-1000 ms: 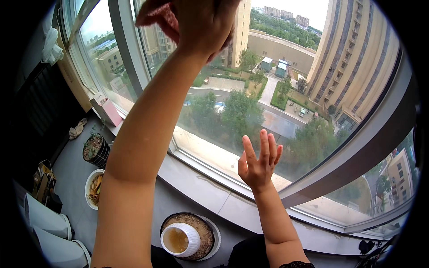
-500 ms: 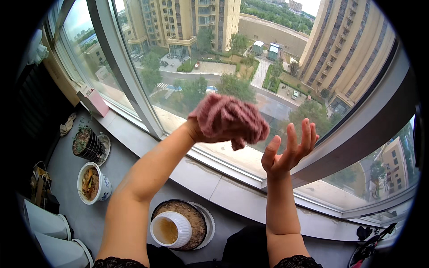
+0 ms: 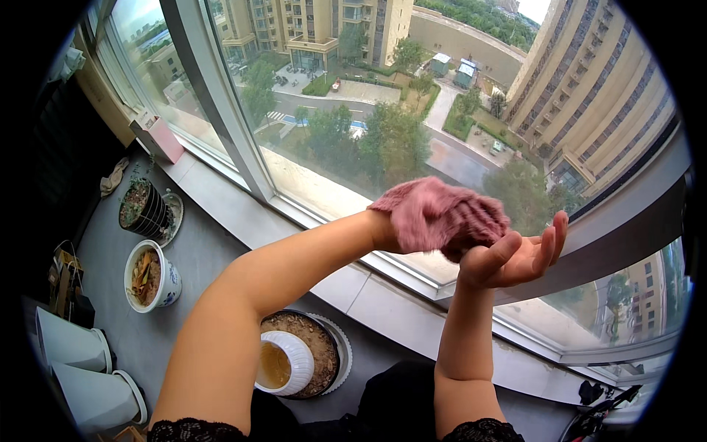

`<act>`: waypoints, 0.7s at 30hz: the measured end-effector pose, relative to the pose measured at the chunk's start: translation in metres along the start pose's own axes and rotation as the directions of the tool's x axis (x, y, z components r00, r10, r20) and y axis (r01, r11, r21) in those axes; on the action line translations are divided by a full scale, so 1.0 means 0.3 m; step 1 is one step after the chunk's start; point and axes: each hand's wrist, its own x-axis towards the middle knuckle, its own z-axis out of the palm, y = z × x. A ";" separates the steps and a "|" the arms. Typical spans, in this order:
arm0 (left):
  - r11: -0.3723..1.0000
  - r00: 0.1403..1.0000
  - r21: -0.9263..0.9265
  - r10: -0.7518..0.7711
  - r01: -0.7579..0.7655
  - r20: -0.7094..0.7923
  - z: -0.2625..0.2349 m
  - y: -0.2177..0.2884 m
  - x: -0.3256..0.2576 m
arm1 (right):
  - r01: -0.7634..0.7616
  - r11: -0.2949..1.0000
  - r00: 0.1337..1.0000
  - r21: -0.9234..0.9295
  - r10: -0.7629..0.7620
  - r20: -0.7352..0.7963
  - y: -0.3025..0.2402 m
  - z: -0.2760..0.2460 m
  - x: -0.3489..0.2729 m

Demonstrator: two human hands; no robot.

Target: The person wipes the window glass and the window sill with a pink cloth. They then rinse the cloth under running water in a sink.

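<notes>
Cloth and left hand have shifted right and slightly down since half a second ago; a second ago that hand was up near the top of the view. Now the dusty-pink cloth (image 3: 434, 214) is bunched over the left hand (image 3: 384, 230), just beside the right hand (image 3: 512, 261), in front of the lower window pane. Left grip: holding the cloth, fingers mostly hidden under it; cloth slightly blurred. Right grip: wide, empty, palm up, fingers loosely curled, thumb toward the cloth. Can't tell if thumb and cloth touch.

Below: white ribbed pot (image 3: 300, 362), brownish contents, over the soil of a round planter (image 3: 324, 346), partly behind the left forearm. Left on the floor: white-and-blue flowerpot (image 3: 169, 283) with dry leaves, dark pot (image 3: 152, 210) with a small plant just behind it. Pink-and-white box (image 3: 157, 138) stands on the ledge (image 3: 228, 210) by the window frame (image 3: 228, 121).
</notes>
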 end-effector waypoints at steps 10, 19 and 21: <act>0.511 0.629 0.817 0.550 0.266 -0.549 -0.421 -0.251 -0.149 | 0.133 0.975 0.980 -0.177 -0.102 0.172 0.031 -0.015 -0.002; 0.712 0.542 0.437 0.095 0.549 -0.835 0.151 -0.348 -0.317 | 0.109 0.969 0.983 -0.223 -0.072 0.168 -0.013 0.047 -0.039; 0.731 0.537 0.328 -0.062 0.598 -0.841 0.328 -0.405 -0.457 | 0.118 0.971 0.982 -0.208 -0.082 0.171 0.000 0.046 -0.048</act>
